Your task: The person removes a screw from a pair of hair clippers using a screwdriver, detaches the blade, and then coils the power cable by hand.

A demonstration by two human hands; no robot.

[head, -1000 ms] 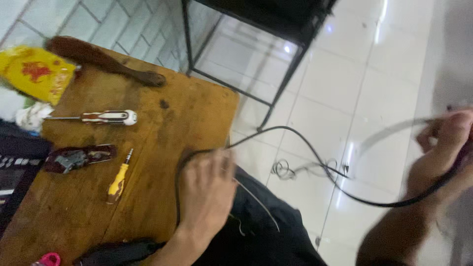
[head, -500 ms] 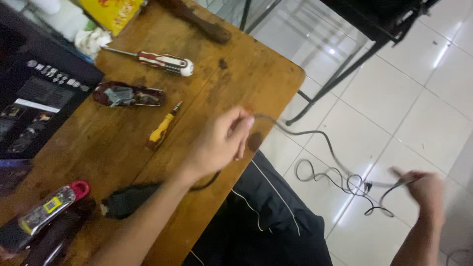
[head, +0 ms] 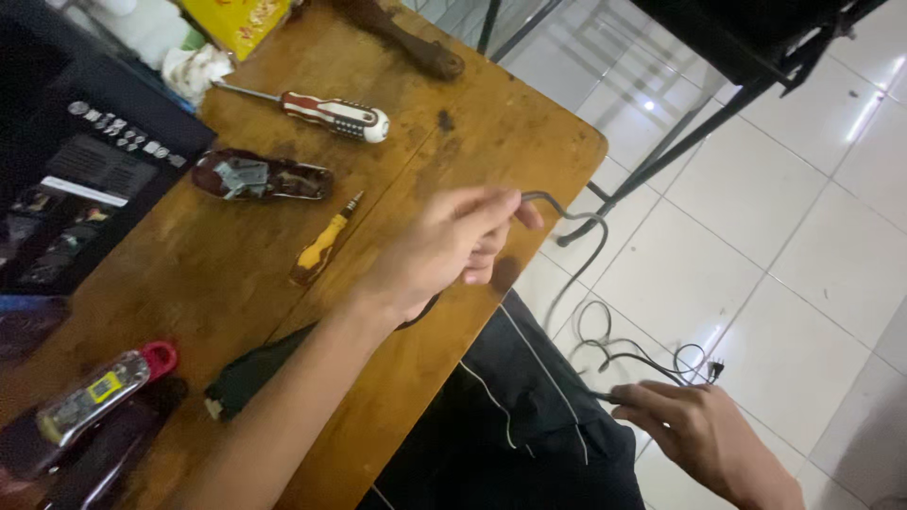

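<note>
The left hand hovers over the worn wooden bench, fingers curled and pinching a thin dark cable near the bench's front edge. The cable arcs off the edge, drops past the person's dark trousers and runs down toward the glossy white tiled floor. The right hand is low beside the knee, fingers closed on the same cable; just beyond it the slack lies in loose loops on the tiles, ending in a small plug.

On the bench, well apart from the left hand, lies a screwdriver with a red and white handle. Nearer lies a small yellow-handled screwdriver and a dark glossy oblong casing with metal parts inside. A black pouch-like object rests beside the forearm. A red-tipped device sits at the near left corner. A black metal frame stands on the floor behind the bench.
</note>
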